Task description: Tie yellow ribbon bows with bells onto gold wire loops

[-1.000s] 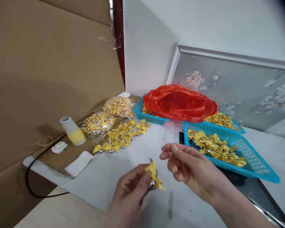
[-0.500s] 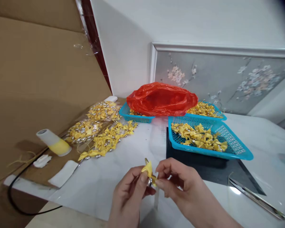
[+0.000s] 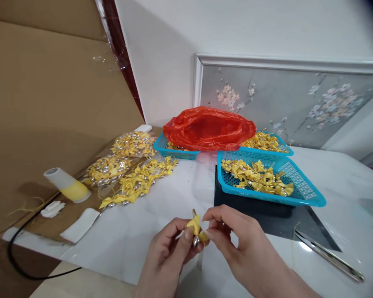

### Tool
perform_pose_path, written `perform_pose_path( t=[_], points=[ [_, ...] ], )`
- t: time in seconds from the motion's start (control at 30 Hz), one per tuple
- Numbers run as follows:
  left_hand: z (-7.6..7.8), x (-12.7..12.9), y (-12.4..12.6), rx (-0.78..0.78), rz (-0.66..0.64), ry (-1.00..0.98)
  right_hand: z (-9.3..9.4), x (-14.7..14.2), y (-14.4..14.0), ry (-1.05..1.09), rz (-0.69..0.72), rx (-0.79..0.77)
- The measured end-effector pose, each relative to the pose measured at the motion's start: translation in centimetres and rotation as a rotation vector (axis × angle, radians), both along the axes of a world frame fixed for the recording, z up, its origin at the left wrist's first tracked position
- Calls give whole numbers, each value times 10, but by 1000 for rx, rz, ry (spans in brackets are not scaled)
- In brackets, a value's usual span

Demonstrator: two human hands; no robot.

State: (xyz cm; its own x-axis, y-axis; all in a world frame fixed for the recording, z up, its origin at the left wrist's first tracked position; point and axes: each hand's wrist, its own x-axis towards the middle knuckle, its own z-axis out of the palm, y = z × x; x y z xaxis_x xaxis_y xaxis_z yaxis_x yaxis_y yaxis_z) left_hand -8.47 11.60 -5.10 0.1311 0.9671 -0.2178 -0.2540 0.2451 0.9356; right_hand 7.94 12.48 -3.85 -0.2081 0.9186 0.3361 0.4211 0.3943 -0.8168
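Observation:
My left hand [image 3: 172, 248] pinches a small yellow ribbon bow [image 3: 195, 224] between thumb and fingers, above the front of the table. A silver bead [image 3: 196, 241] hangs at the bow's lower side, and a thin loop sticks up from its top. The thumb and forefinger of my right hand [image 3: 233, 236] are closed on the bow's right-hand end. Several finished-looking yellow bows with silver beads lie in the nearest blue basket [image 3: 307, 198] beyond my right hand. A strand of similar yellow bows [image 3: 139, 182] lies to the left.
A red plastic bag [image 3: 209, 128] rests over two more blue baskets at the back. Clear bags of bows [image 3: 112, 165], a yellow-and-white thread cone [image 3: 67, 185] and white scraps [image 3: 80, 225] stand or lie left. A slim metal tool [image 3: 329, 254] lies right, by a black mat [image 3: 286, 225].
The bow has turned slightly in my fingers, so the bead now shows more plainly below it. My right fingertips stay at its right end. The whole view has shifted a little.

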Motion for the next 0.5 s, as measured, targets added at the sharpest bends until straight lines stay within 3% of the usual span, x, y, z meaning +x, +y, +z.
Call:
perform_pose_path(
  t=[0.2,0.3,0.37,0.5],
  points=[
    [5,-3,-4,22,-32,-48,9,2,-1,-186,72,196],
    [9,-5,-3,26,-57,-81,8,0,-2,-137,107,248],
    [8,-6,-3,27,-53,-67,3,-2,-3,8,97,70],
    [3,-6,-4,81,-17,39,-7,-3,-6,381,105,-436]
  ],
)
